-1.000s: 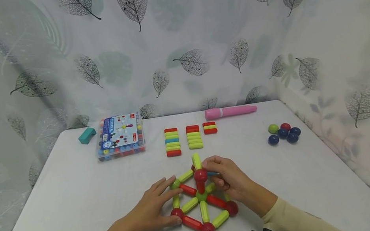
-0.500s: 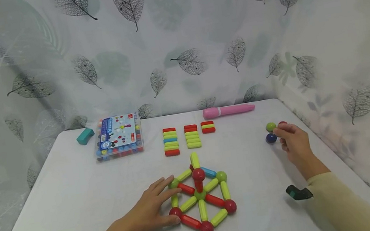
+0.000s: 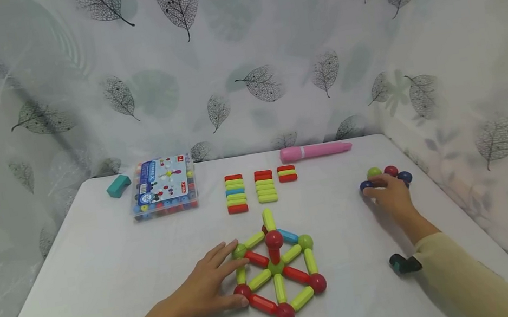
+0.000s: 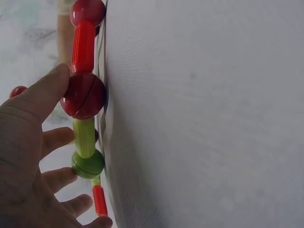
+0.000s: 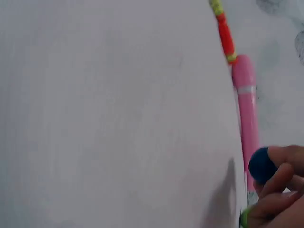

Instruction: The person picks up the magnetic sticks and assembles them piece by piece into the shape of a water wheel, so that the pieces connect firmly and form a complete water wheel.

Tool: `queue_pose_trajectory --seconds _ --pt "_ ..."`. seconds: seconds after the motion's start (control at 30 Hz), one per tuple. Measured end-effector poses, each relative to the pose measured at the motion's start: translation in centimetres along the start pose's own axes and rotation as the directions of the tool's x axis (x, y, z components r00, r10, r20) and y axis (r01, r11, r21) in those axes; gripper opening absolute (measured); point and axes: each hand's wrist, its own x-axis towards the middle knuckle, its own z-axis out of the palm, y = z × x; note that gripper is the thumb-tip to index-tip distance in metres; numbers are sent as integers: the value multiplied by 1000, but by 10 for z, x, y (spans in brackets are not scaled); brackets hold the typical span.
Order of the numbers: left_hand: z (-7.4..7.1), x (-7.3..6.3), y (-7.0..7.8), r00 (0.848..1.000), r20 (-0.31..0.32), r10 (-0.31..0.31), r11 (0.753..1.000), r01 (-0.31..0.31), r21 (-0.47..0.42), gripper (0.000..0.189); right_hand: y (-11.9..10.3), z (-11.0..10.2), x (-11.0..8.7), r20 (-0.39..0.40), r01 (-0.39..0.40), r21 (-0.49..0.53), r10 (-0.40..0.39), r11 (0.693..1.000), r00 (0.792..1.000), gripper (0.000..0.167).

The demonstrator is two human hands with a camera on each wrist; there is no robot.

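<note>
A hexagonal frame of magnetic rods and balls (image 3: 278, 281) lies on the table, with spokes meeting at a green centre ball. From there a red rod stands up, topped by a red ball (image 3: 273, 240); a yellow-green rod (image 3: 268, 219) shows above that. My left hand (image 3: 209, 288) rests at the frame's left side, fingers spread. Its thumb touches a red corner ball (image 4: 84, 96), and the other fingers lie by the green ball (image 4: 88, 164). Over at the right, my right hand (image 3: 392, 197) pinches a dark blue ball (image 5: 262, 165) between thumb and fingers.
Beside the right hand are a green ball (image 3: 374, 172), a red ball (image 3: 391, 171) and a blue ball (image 3: 404, 177). Rods lie in short columns (image 3: 236, 194) behind the frame. Farther back are a clear plastic box (image 3: 163, 187), a teal block (image 3: 118, 186) and a pink marker-like stick (image 3: 316, 151).
My right hand has left the frame's blue rod, reached right to the loose balls, and now pinches a blue one, shifted slightly left. The left hand has stayed put.
</note>
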Motion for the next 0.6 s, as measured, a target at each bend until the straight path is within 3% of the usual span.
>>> queue_pose_trajectory --seconds 0.1,0.2,0.33,0.43,0.6 --pt "-1 -1 0 1000 -2 4 1000 -4 10 74 -27 24 -9 183 9 234 -53 972 982 58" --pt "-2 -1 -1 1000 1 3 1000 -3 10 73 -61 59 -23 350 -26 390 -122 920 929 56" --pt "-1 -1 -2 1000 5 -5 1000 5 1 73 -98 103 -36 467 4 405 -211 914 859 48" --pt "-1 0 -2 1000 6 -7 1000 7 -4 73 -110 124 -39 516 54 383 -262 922 815 44" --pt "-2 0 0 1000 7 2 1000 -2 4 71 -109 135 -41 559 77 361 -282 929 779 43"
